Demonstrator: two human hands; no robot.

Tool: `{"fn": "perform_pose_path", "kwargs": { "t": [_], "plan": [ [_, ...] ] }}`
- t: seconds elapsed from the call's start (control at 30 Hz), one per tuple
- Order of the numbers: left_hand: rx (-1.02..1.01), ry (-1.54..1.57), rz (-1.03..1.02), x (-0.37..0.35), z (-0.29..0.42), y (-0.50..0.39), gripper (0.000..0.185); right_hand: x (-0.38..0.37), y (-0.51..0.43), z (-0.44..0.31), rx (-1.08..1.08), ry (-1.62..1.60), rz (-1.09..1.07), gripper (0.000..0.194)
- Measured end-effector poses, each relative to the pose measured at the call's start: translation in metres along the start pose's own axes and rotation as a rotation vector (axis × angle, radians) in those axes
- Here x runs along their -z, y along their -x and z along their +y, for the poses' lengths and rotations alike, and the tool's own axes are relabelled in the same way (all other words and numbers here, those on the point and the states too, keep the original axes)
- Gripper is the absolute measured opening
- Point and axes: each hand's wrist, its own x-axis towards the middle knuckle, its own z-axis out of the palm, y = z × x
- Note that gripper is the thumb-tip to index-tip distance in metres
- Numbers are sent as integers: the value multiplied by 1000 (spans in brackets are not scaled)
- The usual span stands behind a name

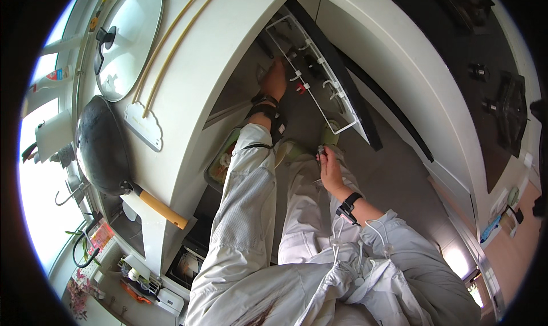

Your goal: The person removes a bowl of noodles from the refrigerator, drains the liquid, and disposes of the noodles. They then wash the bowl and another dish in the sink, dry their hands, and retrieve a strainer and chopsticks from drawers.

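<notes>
My left hand (274,81) reaches down beside a white wire rack (313,95) with hooks, one of them red. Its fingertips are hidden, so I cannot tell whether it grips anything. A dark slender handle (266,47) lies close to those fingers. The rack runs along an open black-edged cabinet door (342,80). Over my knees, my right hand (332,172) is closed around a slim tool (321,151), its dark end showing above the fist. Most of that tool is covered by the fingers.
On the white counter (188,39) to the left lie a glass pan lid (128,39), long wooden chopsticks (180,43) and a dark wok (102,146) with a wooden handle. A container of food scraps (220,161) stands below the counter. A black gas hob (479,69) is at right.
</notes>
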Motion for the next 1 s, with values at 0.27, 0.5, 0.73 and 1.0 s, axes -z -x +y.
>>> {"fn": "perform_pose_path", "kwargs": {
  "t": [0.27,0.5,0.73,1.0],
  "plan": [
    [-125,153,46,-15,-4,-18,31,8,-10,1,14,-13,4,30],
    [-101,121,16,-2,21,-10,39,12,-19,5,12,11,-3,29],
    [-80,30,-94,-11,13,-14,58,11,-21,2,16,53,13,27],
    [-229,273,-43,-42,-16,-31,56,-4,-54,-22,32,-99,72,26]
  ]
}}
